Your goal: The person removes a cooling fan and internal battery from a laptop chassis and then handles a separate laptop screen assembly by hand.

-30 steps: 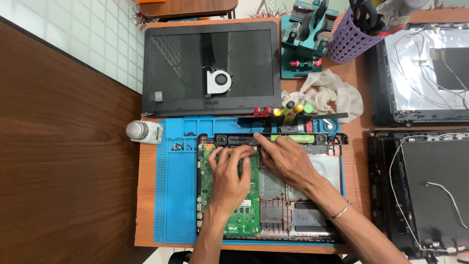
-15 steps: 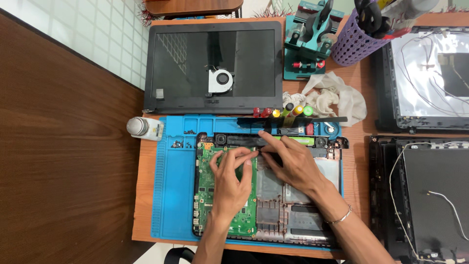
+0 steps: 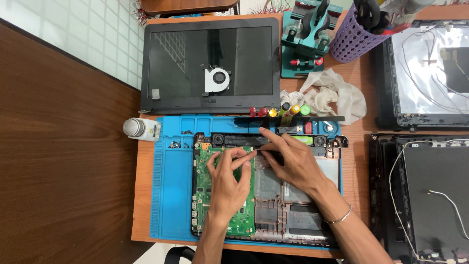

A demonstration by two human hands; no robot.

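Observation:
An opened laptop base [image 3: 298, 215] lies on a blue work mat [image 3: 171, 195], its green circuit board [image 3: 200, 190] exposed on the left side. My left hand [image 3: 229, 181] rests on the board with its fingertips pinched at the board's upper right corner. My right hand [image 3: 290, 159] lies beside it, fingers pressed on the black speaker bar [image 3: 234, 141] along the base's far edge. What the fingertips grip is too small to see.
A black laptop lid [image 3: 171, 63] with a loose cooling fan [image 3: 216, 79] lies beyond the mat. Screwdrivers [image 3: 288, 110], a white cloth [image 3: 337, 95], a teal holder [image 3: 305, 41], a purple basket [image 3: 349, 41] and a small bottle [image 3: 137, 128] stand around. More laptop shells [image 3: 430, 195] lie at the right.
Both hands have stayed at the top middle of the base; the fingertips have drawn closer together there. The camera view has shifted slightly.

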